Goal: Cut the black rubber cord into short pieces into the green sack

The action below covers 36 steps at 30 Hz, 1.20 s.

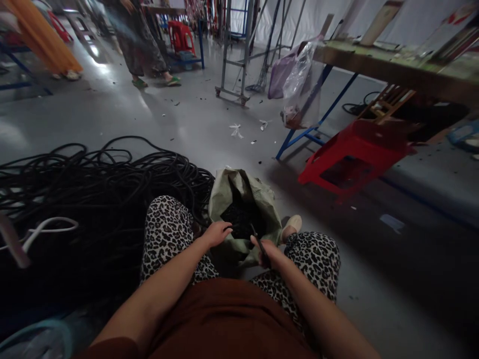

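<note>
One brown shirt (228, 319) faces two hands (217, 234) (271, 252) and one sack (220, 197).

Hands: two, left hand (217, 234) and right hand (273, 253)
Tool (261, 245) in right hand: one
Sack (219, 192): one
Black cord pile (138, 174): one, loops too tangled to count
White cord (56, 219): one loop in view
Red stools (377, 139): two clear, red shapes at far left too blurred to count
Tables (392, 65): at least two
Hanging bags (305, 75): two, one clear, one purple
Standing people (140, 42): two
Green slippers (139, 83): two
Blue tub (41, 324): one, partly in view
White scraps (236, 131): several, smallest too tiny to count
</note>
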Available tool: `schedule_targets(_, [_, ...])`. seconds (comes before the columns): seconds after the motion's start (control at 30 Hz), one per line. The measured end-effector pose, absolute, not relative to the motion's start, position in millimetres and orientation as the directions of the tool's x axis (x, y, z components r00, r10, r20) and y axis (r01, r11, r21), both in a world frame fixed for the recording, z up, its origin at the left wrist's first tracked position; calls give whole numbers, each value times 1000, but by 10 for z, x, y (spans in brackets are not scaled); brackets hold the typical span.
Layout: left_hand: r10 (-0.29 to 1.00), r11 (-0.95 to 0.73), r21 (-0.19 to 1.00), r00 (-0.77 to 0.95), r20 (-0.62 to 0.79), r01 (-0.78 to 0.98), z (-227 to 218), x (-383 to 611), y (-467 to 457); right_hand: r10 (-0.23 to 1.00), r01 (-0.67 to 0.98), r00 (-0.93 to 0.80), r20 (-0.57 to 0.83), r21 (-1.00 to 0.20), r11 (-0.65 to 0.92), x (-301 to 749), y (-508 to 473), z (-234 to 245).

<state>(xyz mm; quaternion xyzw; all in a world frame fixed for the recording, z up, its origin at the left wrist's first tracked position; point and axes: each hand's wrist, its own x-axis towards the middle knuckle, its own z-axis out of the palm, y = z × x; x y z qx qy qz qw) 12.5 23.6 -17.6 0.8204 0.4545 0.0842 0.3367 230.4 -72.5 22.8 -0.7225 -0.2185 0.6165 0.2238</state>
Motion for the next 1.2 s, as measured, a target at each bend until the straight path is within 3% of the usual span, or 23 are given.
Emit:
schedule_targets(0.13, [759,-459,599,640,-120,656,-60,166,228,638,-202,115,-761,-647,-735,2414,-589,424])
schedule_targets(0.23, [732,-522,553,674,-99,649,43,246,205,702,-288,94,-706,-694,-660,2445,-498,531])
schedule_targets(0.57, [688,-589,488,716,-117,645,227,545,128,759,-206,142,-636,-769,-606,2306,-455,421])
schedule_targets(0.8, [707,-534,544,695,-133,647,206,599,43,752,-271,186,-633,-768,-580,2177,-467,367])
schedule_targets(0.93, [752,-515,597,658,-29,615,218,556,15,773,-290,175,-610,-782,-552,2179,-487,349])
schedule_targets(1.07, [908,-385,633,399,129,671,191,402,100,784,-408,161,-599,-764,-500,2263,-494,403])
schedule_targets(1.2, [996,2,685,-63,65,729,81,138,278,809,-595,154,-567,-707,-382,2443,-477,483])
